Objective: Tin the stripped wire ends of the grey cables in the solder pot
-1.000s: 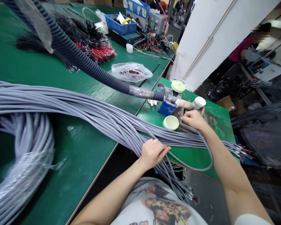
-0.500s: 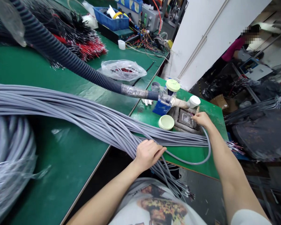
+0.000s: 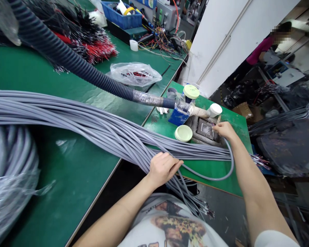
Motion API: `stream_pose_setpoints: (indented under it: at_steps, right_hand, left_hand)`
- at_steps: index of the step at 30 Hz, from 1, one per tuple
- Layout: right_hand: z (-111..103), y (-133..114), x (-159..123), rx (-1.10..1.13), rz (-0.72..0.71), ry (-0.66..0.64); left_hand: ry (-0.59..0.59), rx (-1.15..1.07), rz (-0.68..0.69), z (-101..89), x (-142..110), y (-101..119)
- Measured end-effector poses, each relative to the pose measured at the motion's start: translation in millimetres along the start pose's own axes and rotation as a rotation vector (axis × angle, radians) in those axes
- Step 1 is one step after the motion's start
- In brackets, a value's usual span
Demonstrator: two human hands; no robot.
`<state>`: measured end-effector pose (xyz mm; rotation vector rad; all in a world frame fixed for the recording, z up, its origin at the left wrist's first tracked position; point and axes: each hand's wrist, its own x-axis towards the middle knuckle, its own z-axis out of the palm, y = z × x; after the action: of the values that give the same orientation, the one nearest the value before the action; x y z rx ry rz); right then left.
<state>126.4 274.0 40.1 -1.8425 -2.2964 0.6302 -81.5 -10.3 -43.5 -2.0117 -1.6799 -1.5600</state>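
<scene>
Green work surface (image 3: 79, 151) spreads beneath a thick gray cable bundle (image 3: 105, 132), whose right part crosses onto a smaller green surface (image 3: 235, 120). Well beyond the bundle stand a white column (image 3: 221, 44) and, to the right of that, a person in a pink top (image 3: 260, 49).

On the near side of the bundle, the left grip (image 3: 164, 168) is closed over gray strands at its edge; how many it takes in is hidden. The right grip (image 3: 224, 131), on the bundle's far side, pinches one gray cable (image 3: 231, 161) near its end, with fine wires poking out toward a square fixture (image 3: 206, 128). That cable loops round from near the left grip, on the bundle's near side.

Just beyond the bundle, beside the fixture, is a shallow pale-green dish (image 3: 183, 133); farther from it are a blue box (image 3: 178, 117) and a white cap (image 3: 215, 109). A corrugated hose (image 3: 90, 70) slants above the bundle's far side, and a clear plastic bag (image 3: 135, 73) lies farther off. Nearer than the bundle, at its left, sits a plastic-wrapped cable coil (image 3: 15, 151).
</scene>
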Motion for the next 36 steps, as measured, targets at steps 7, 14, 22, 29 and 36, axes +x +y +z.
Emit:
stream_pose_setpoints:
  at_steps: [7,14,22,29,36]
  right_hand:
    - [-19.1,-37.0,-99.5,0.493,-0.142,-0.066]
    - [7.3,-71.0,-179.1,0.729,-0.224,-0.045]
    - [23.0,-55.1,-206.4,0.839,-0.208,-0.121]
    - [38.3,-31.7,-230.6,1.075,-0.189,-0.122]
    - [48.2,-24.7,-239.4,1.111,-0.16,-0.115]
  left_hand:
    - [0.109,-0.357,-0.242,0.9,7.6,10.0]
    - [0.111,-1.406,-0.936,43.1,42.5,67.4]
    - [0.279,-1.267,-0.862,54.1,52.0,82.7]
    - [0.148,-0.695,0.016,41.3,45.9,75.4]
    - [-0.09,-1.226,-0.665,51.3,33.1,87.8]
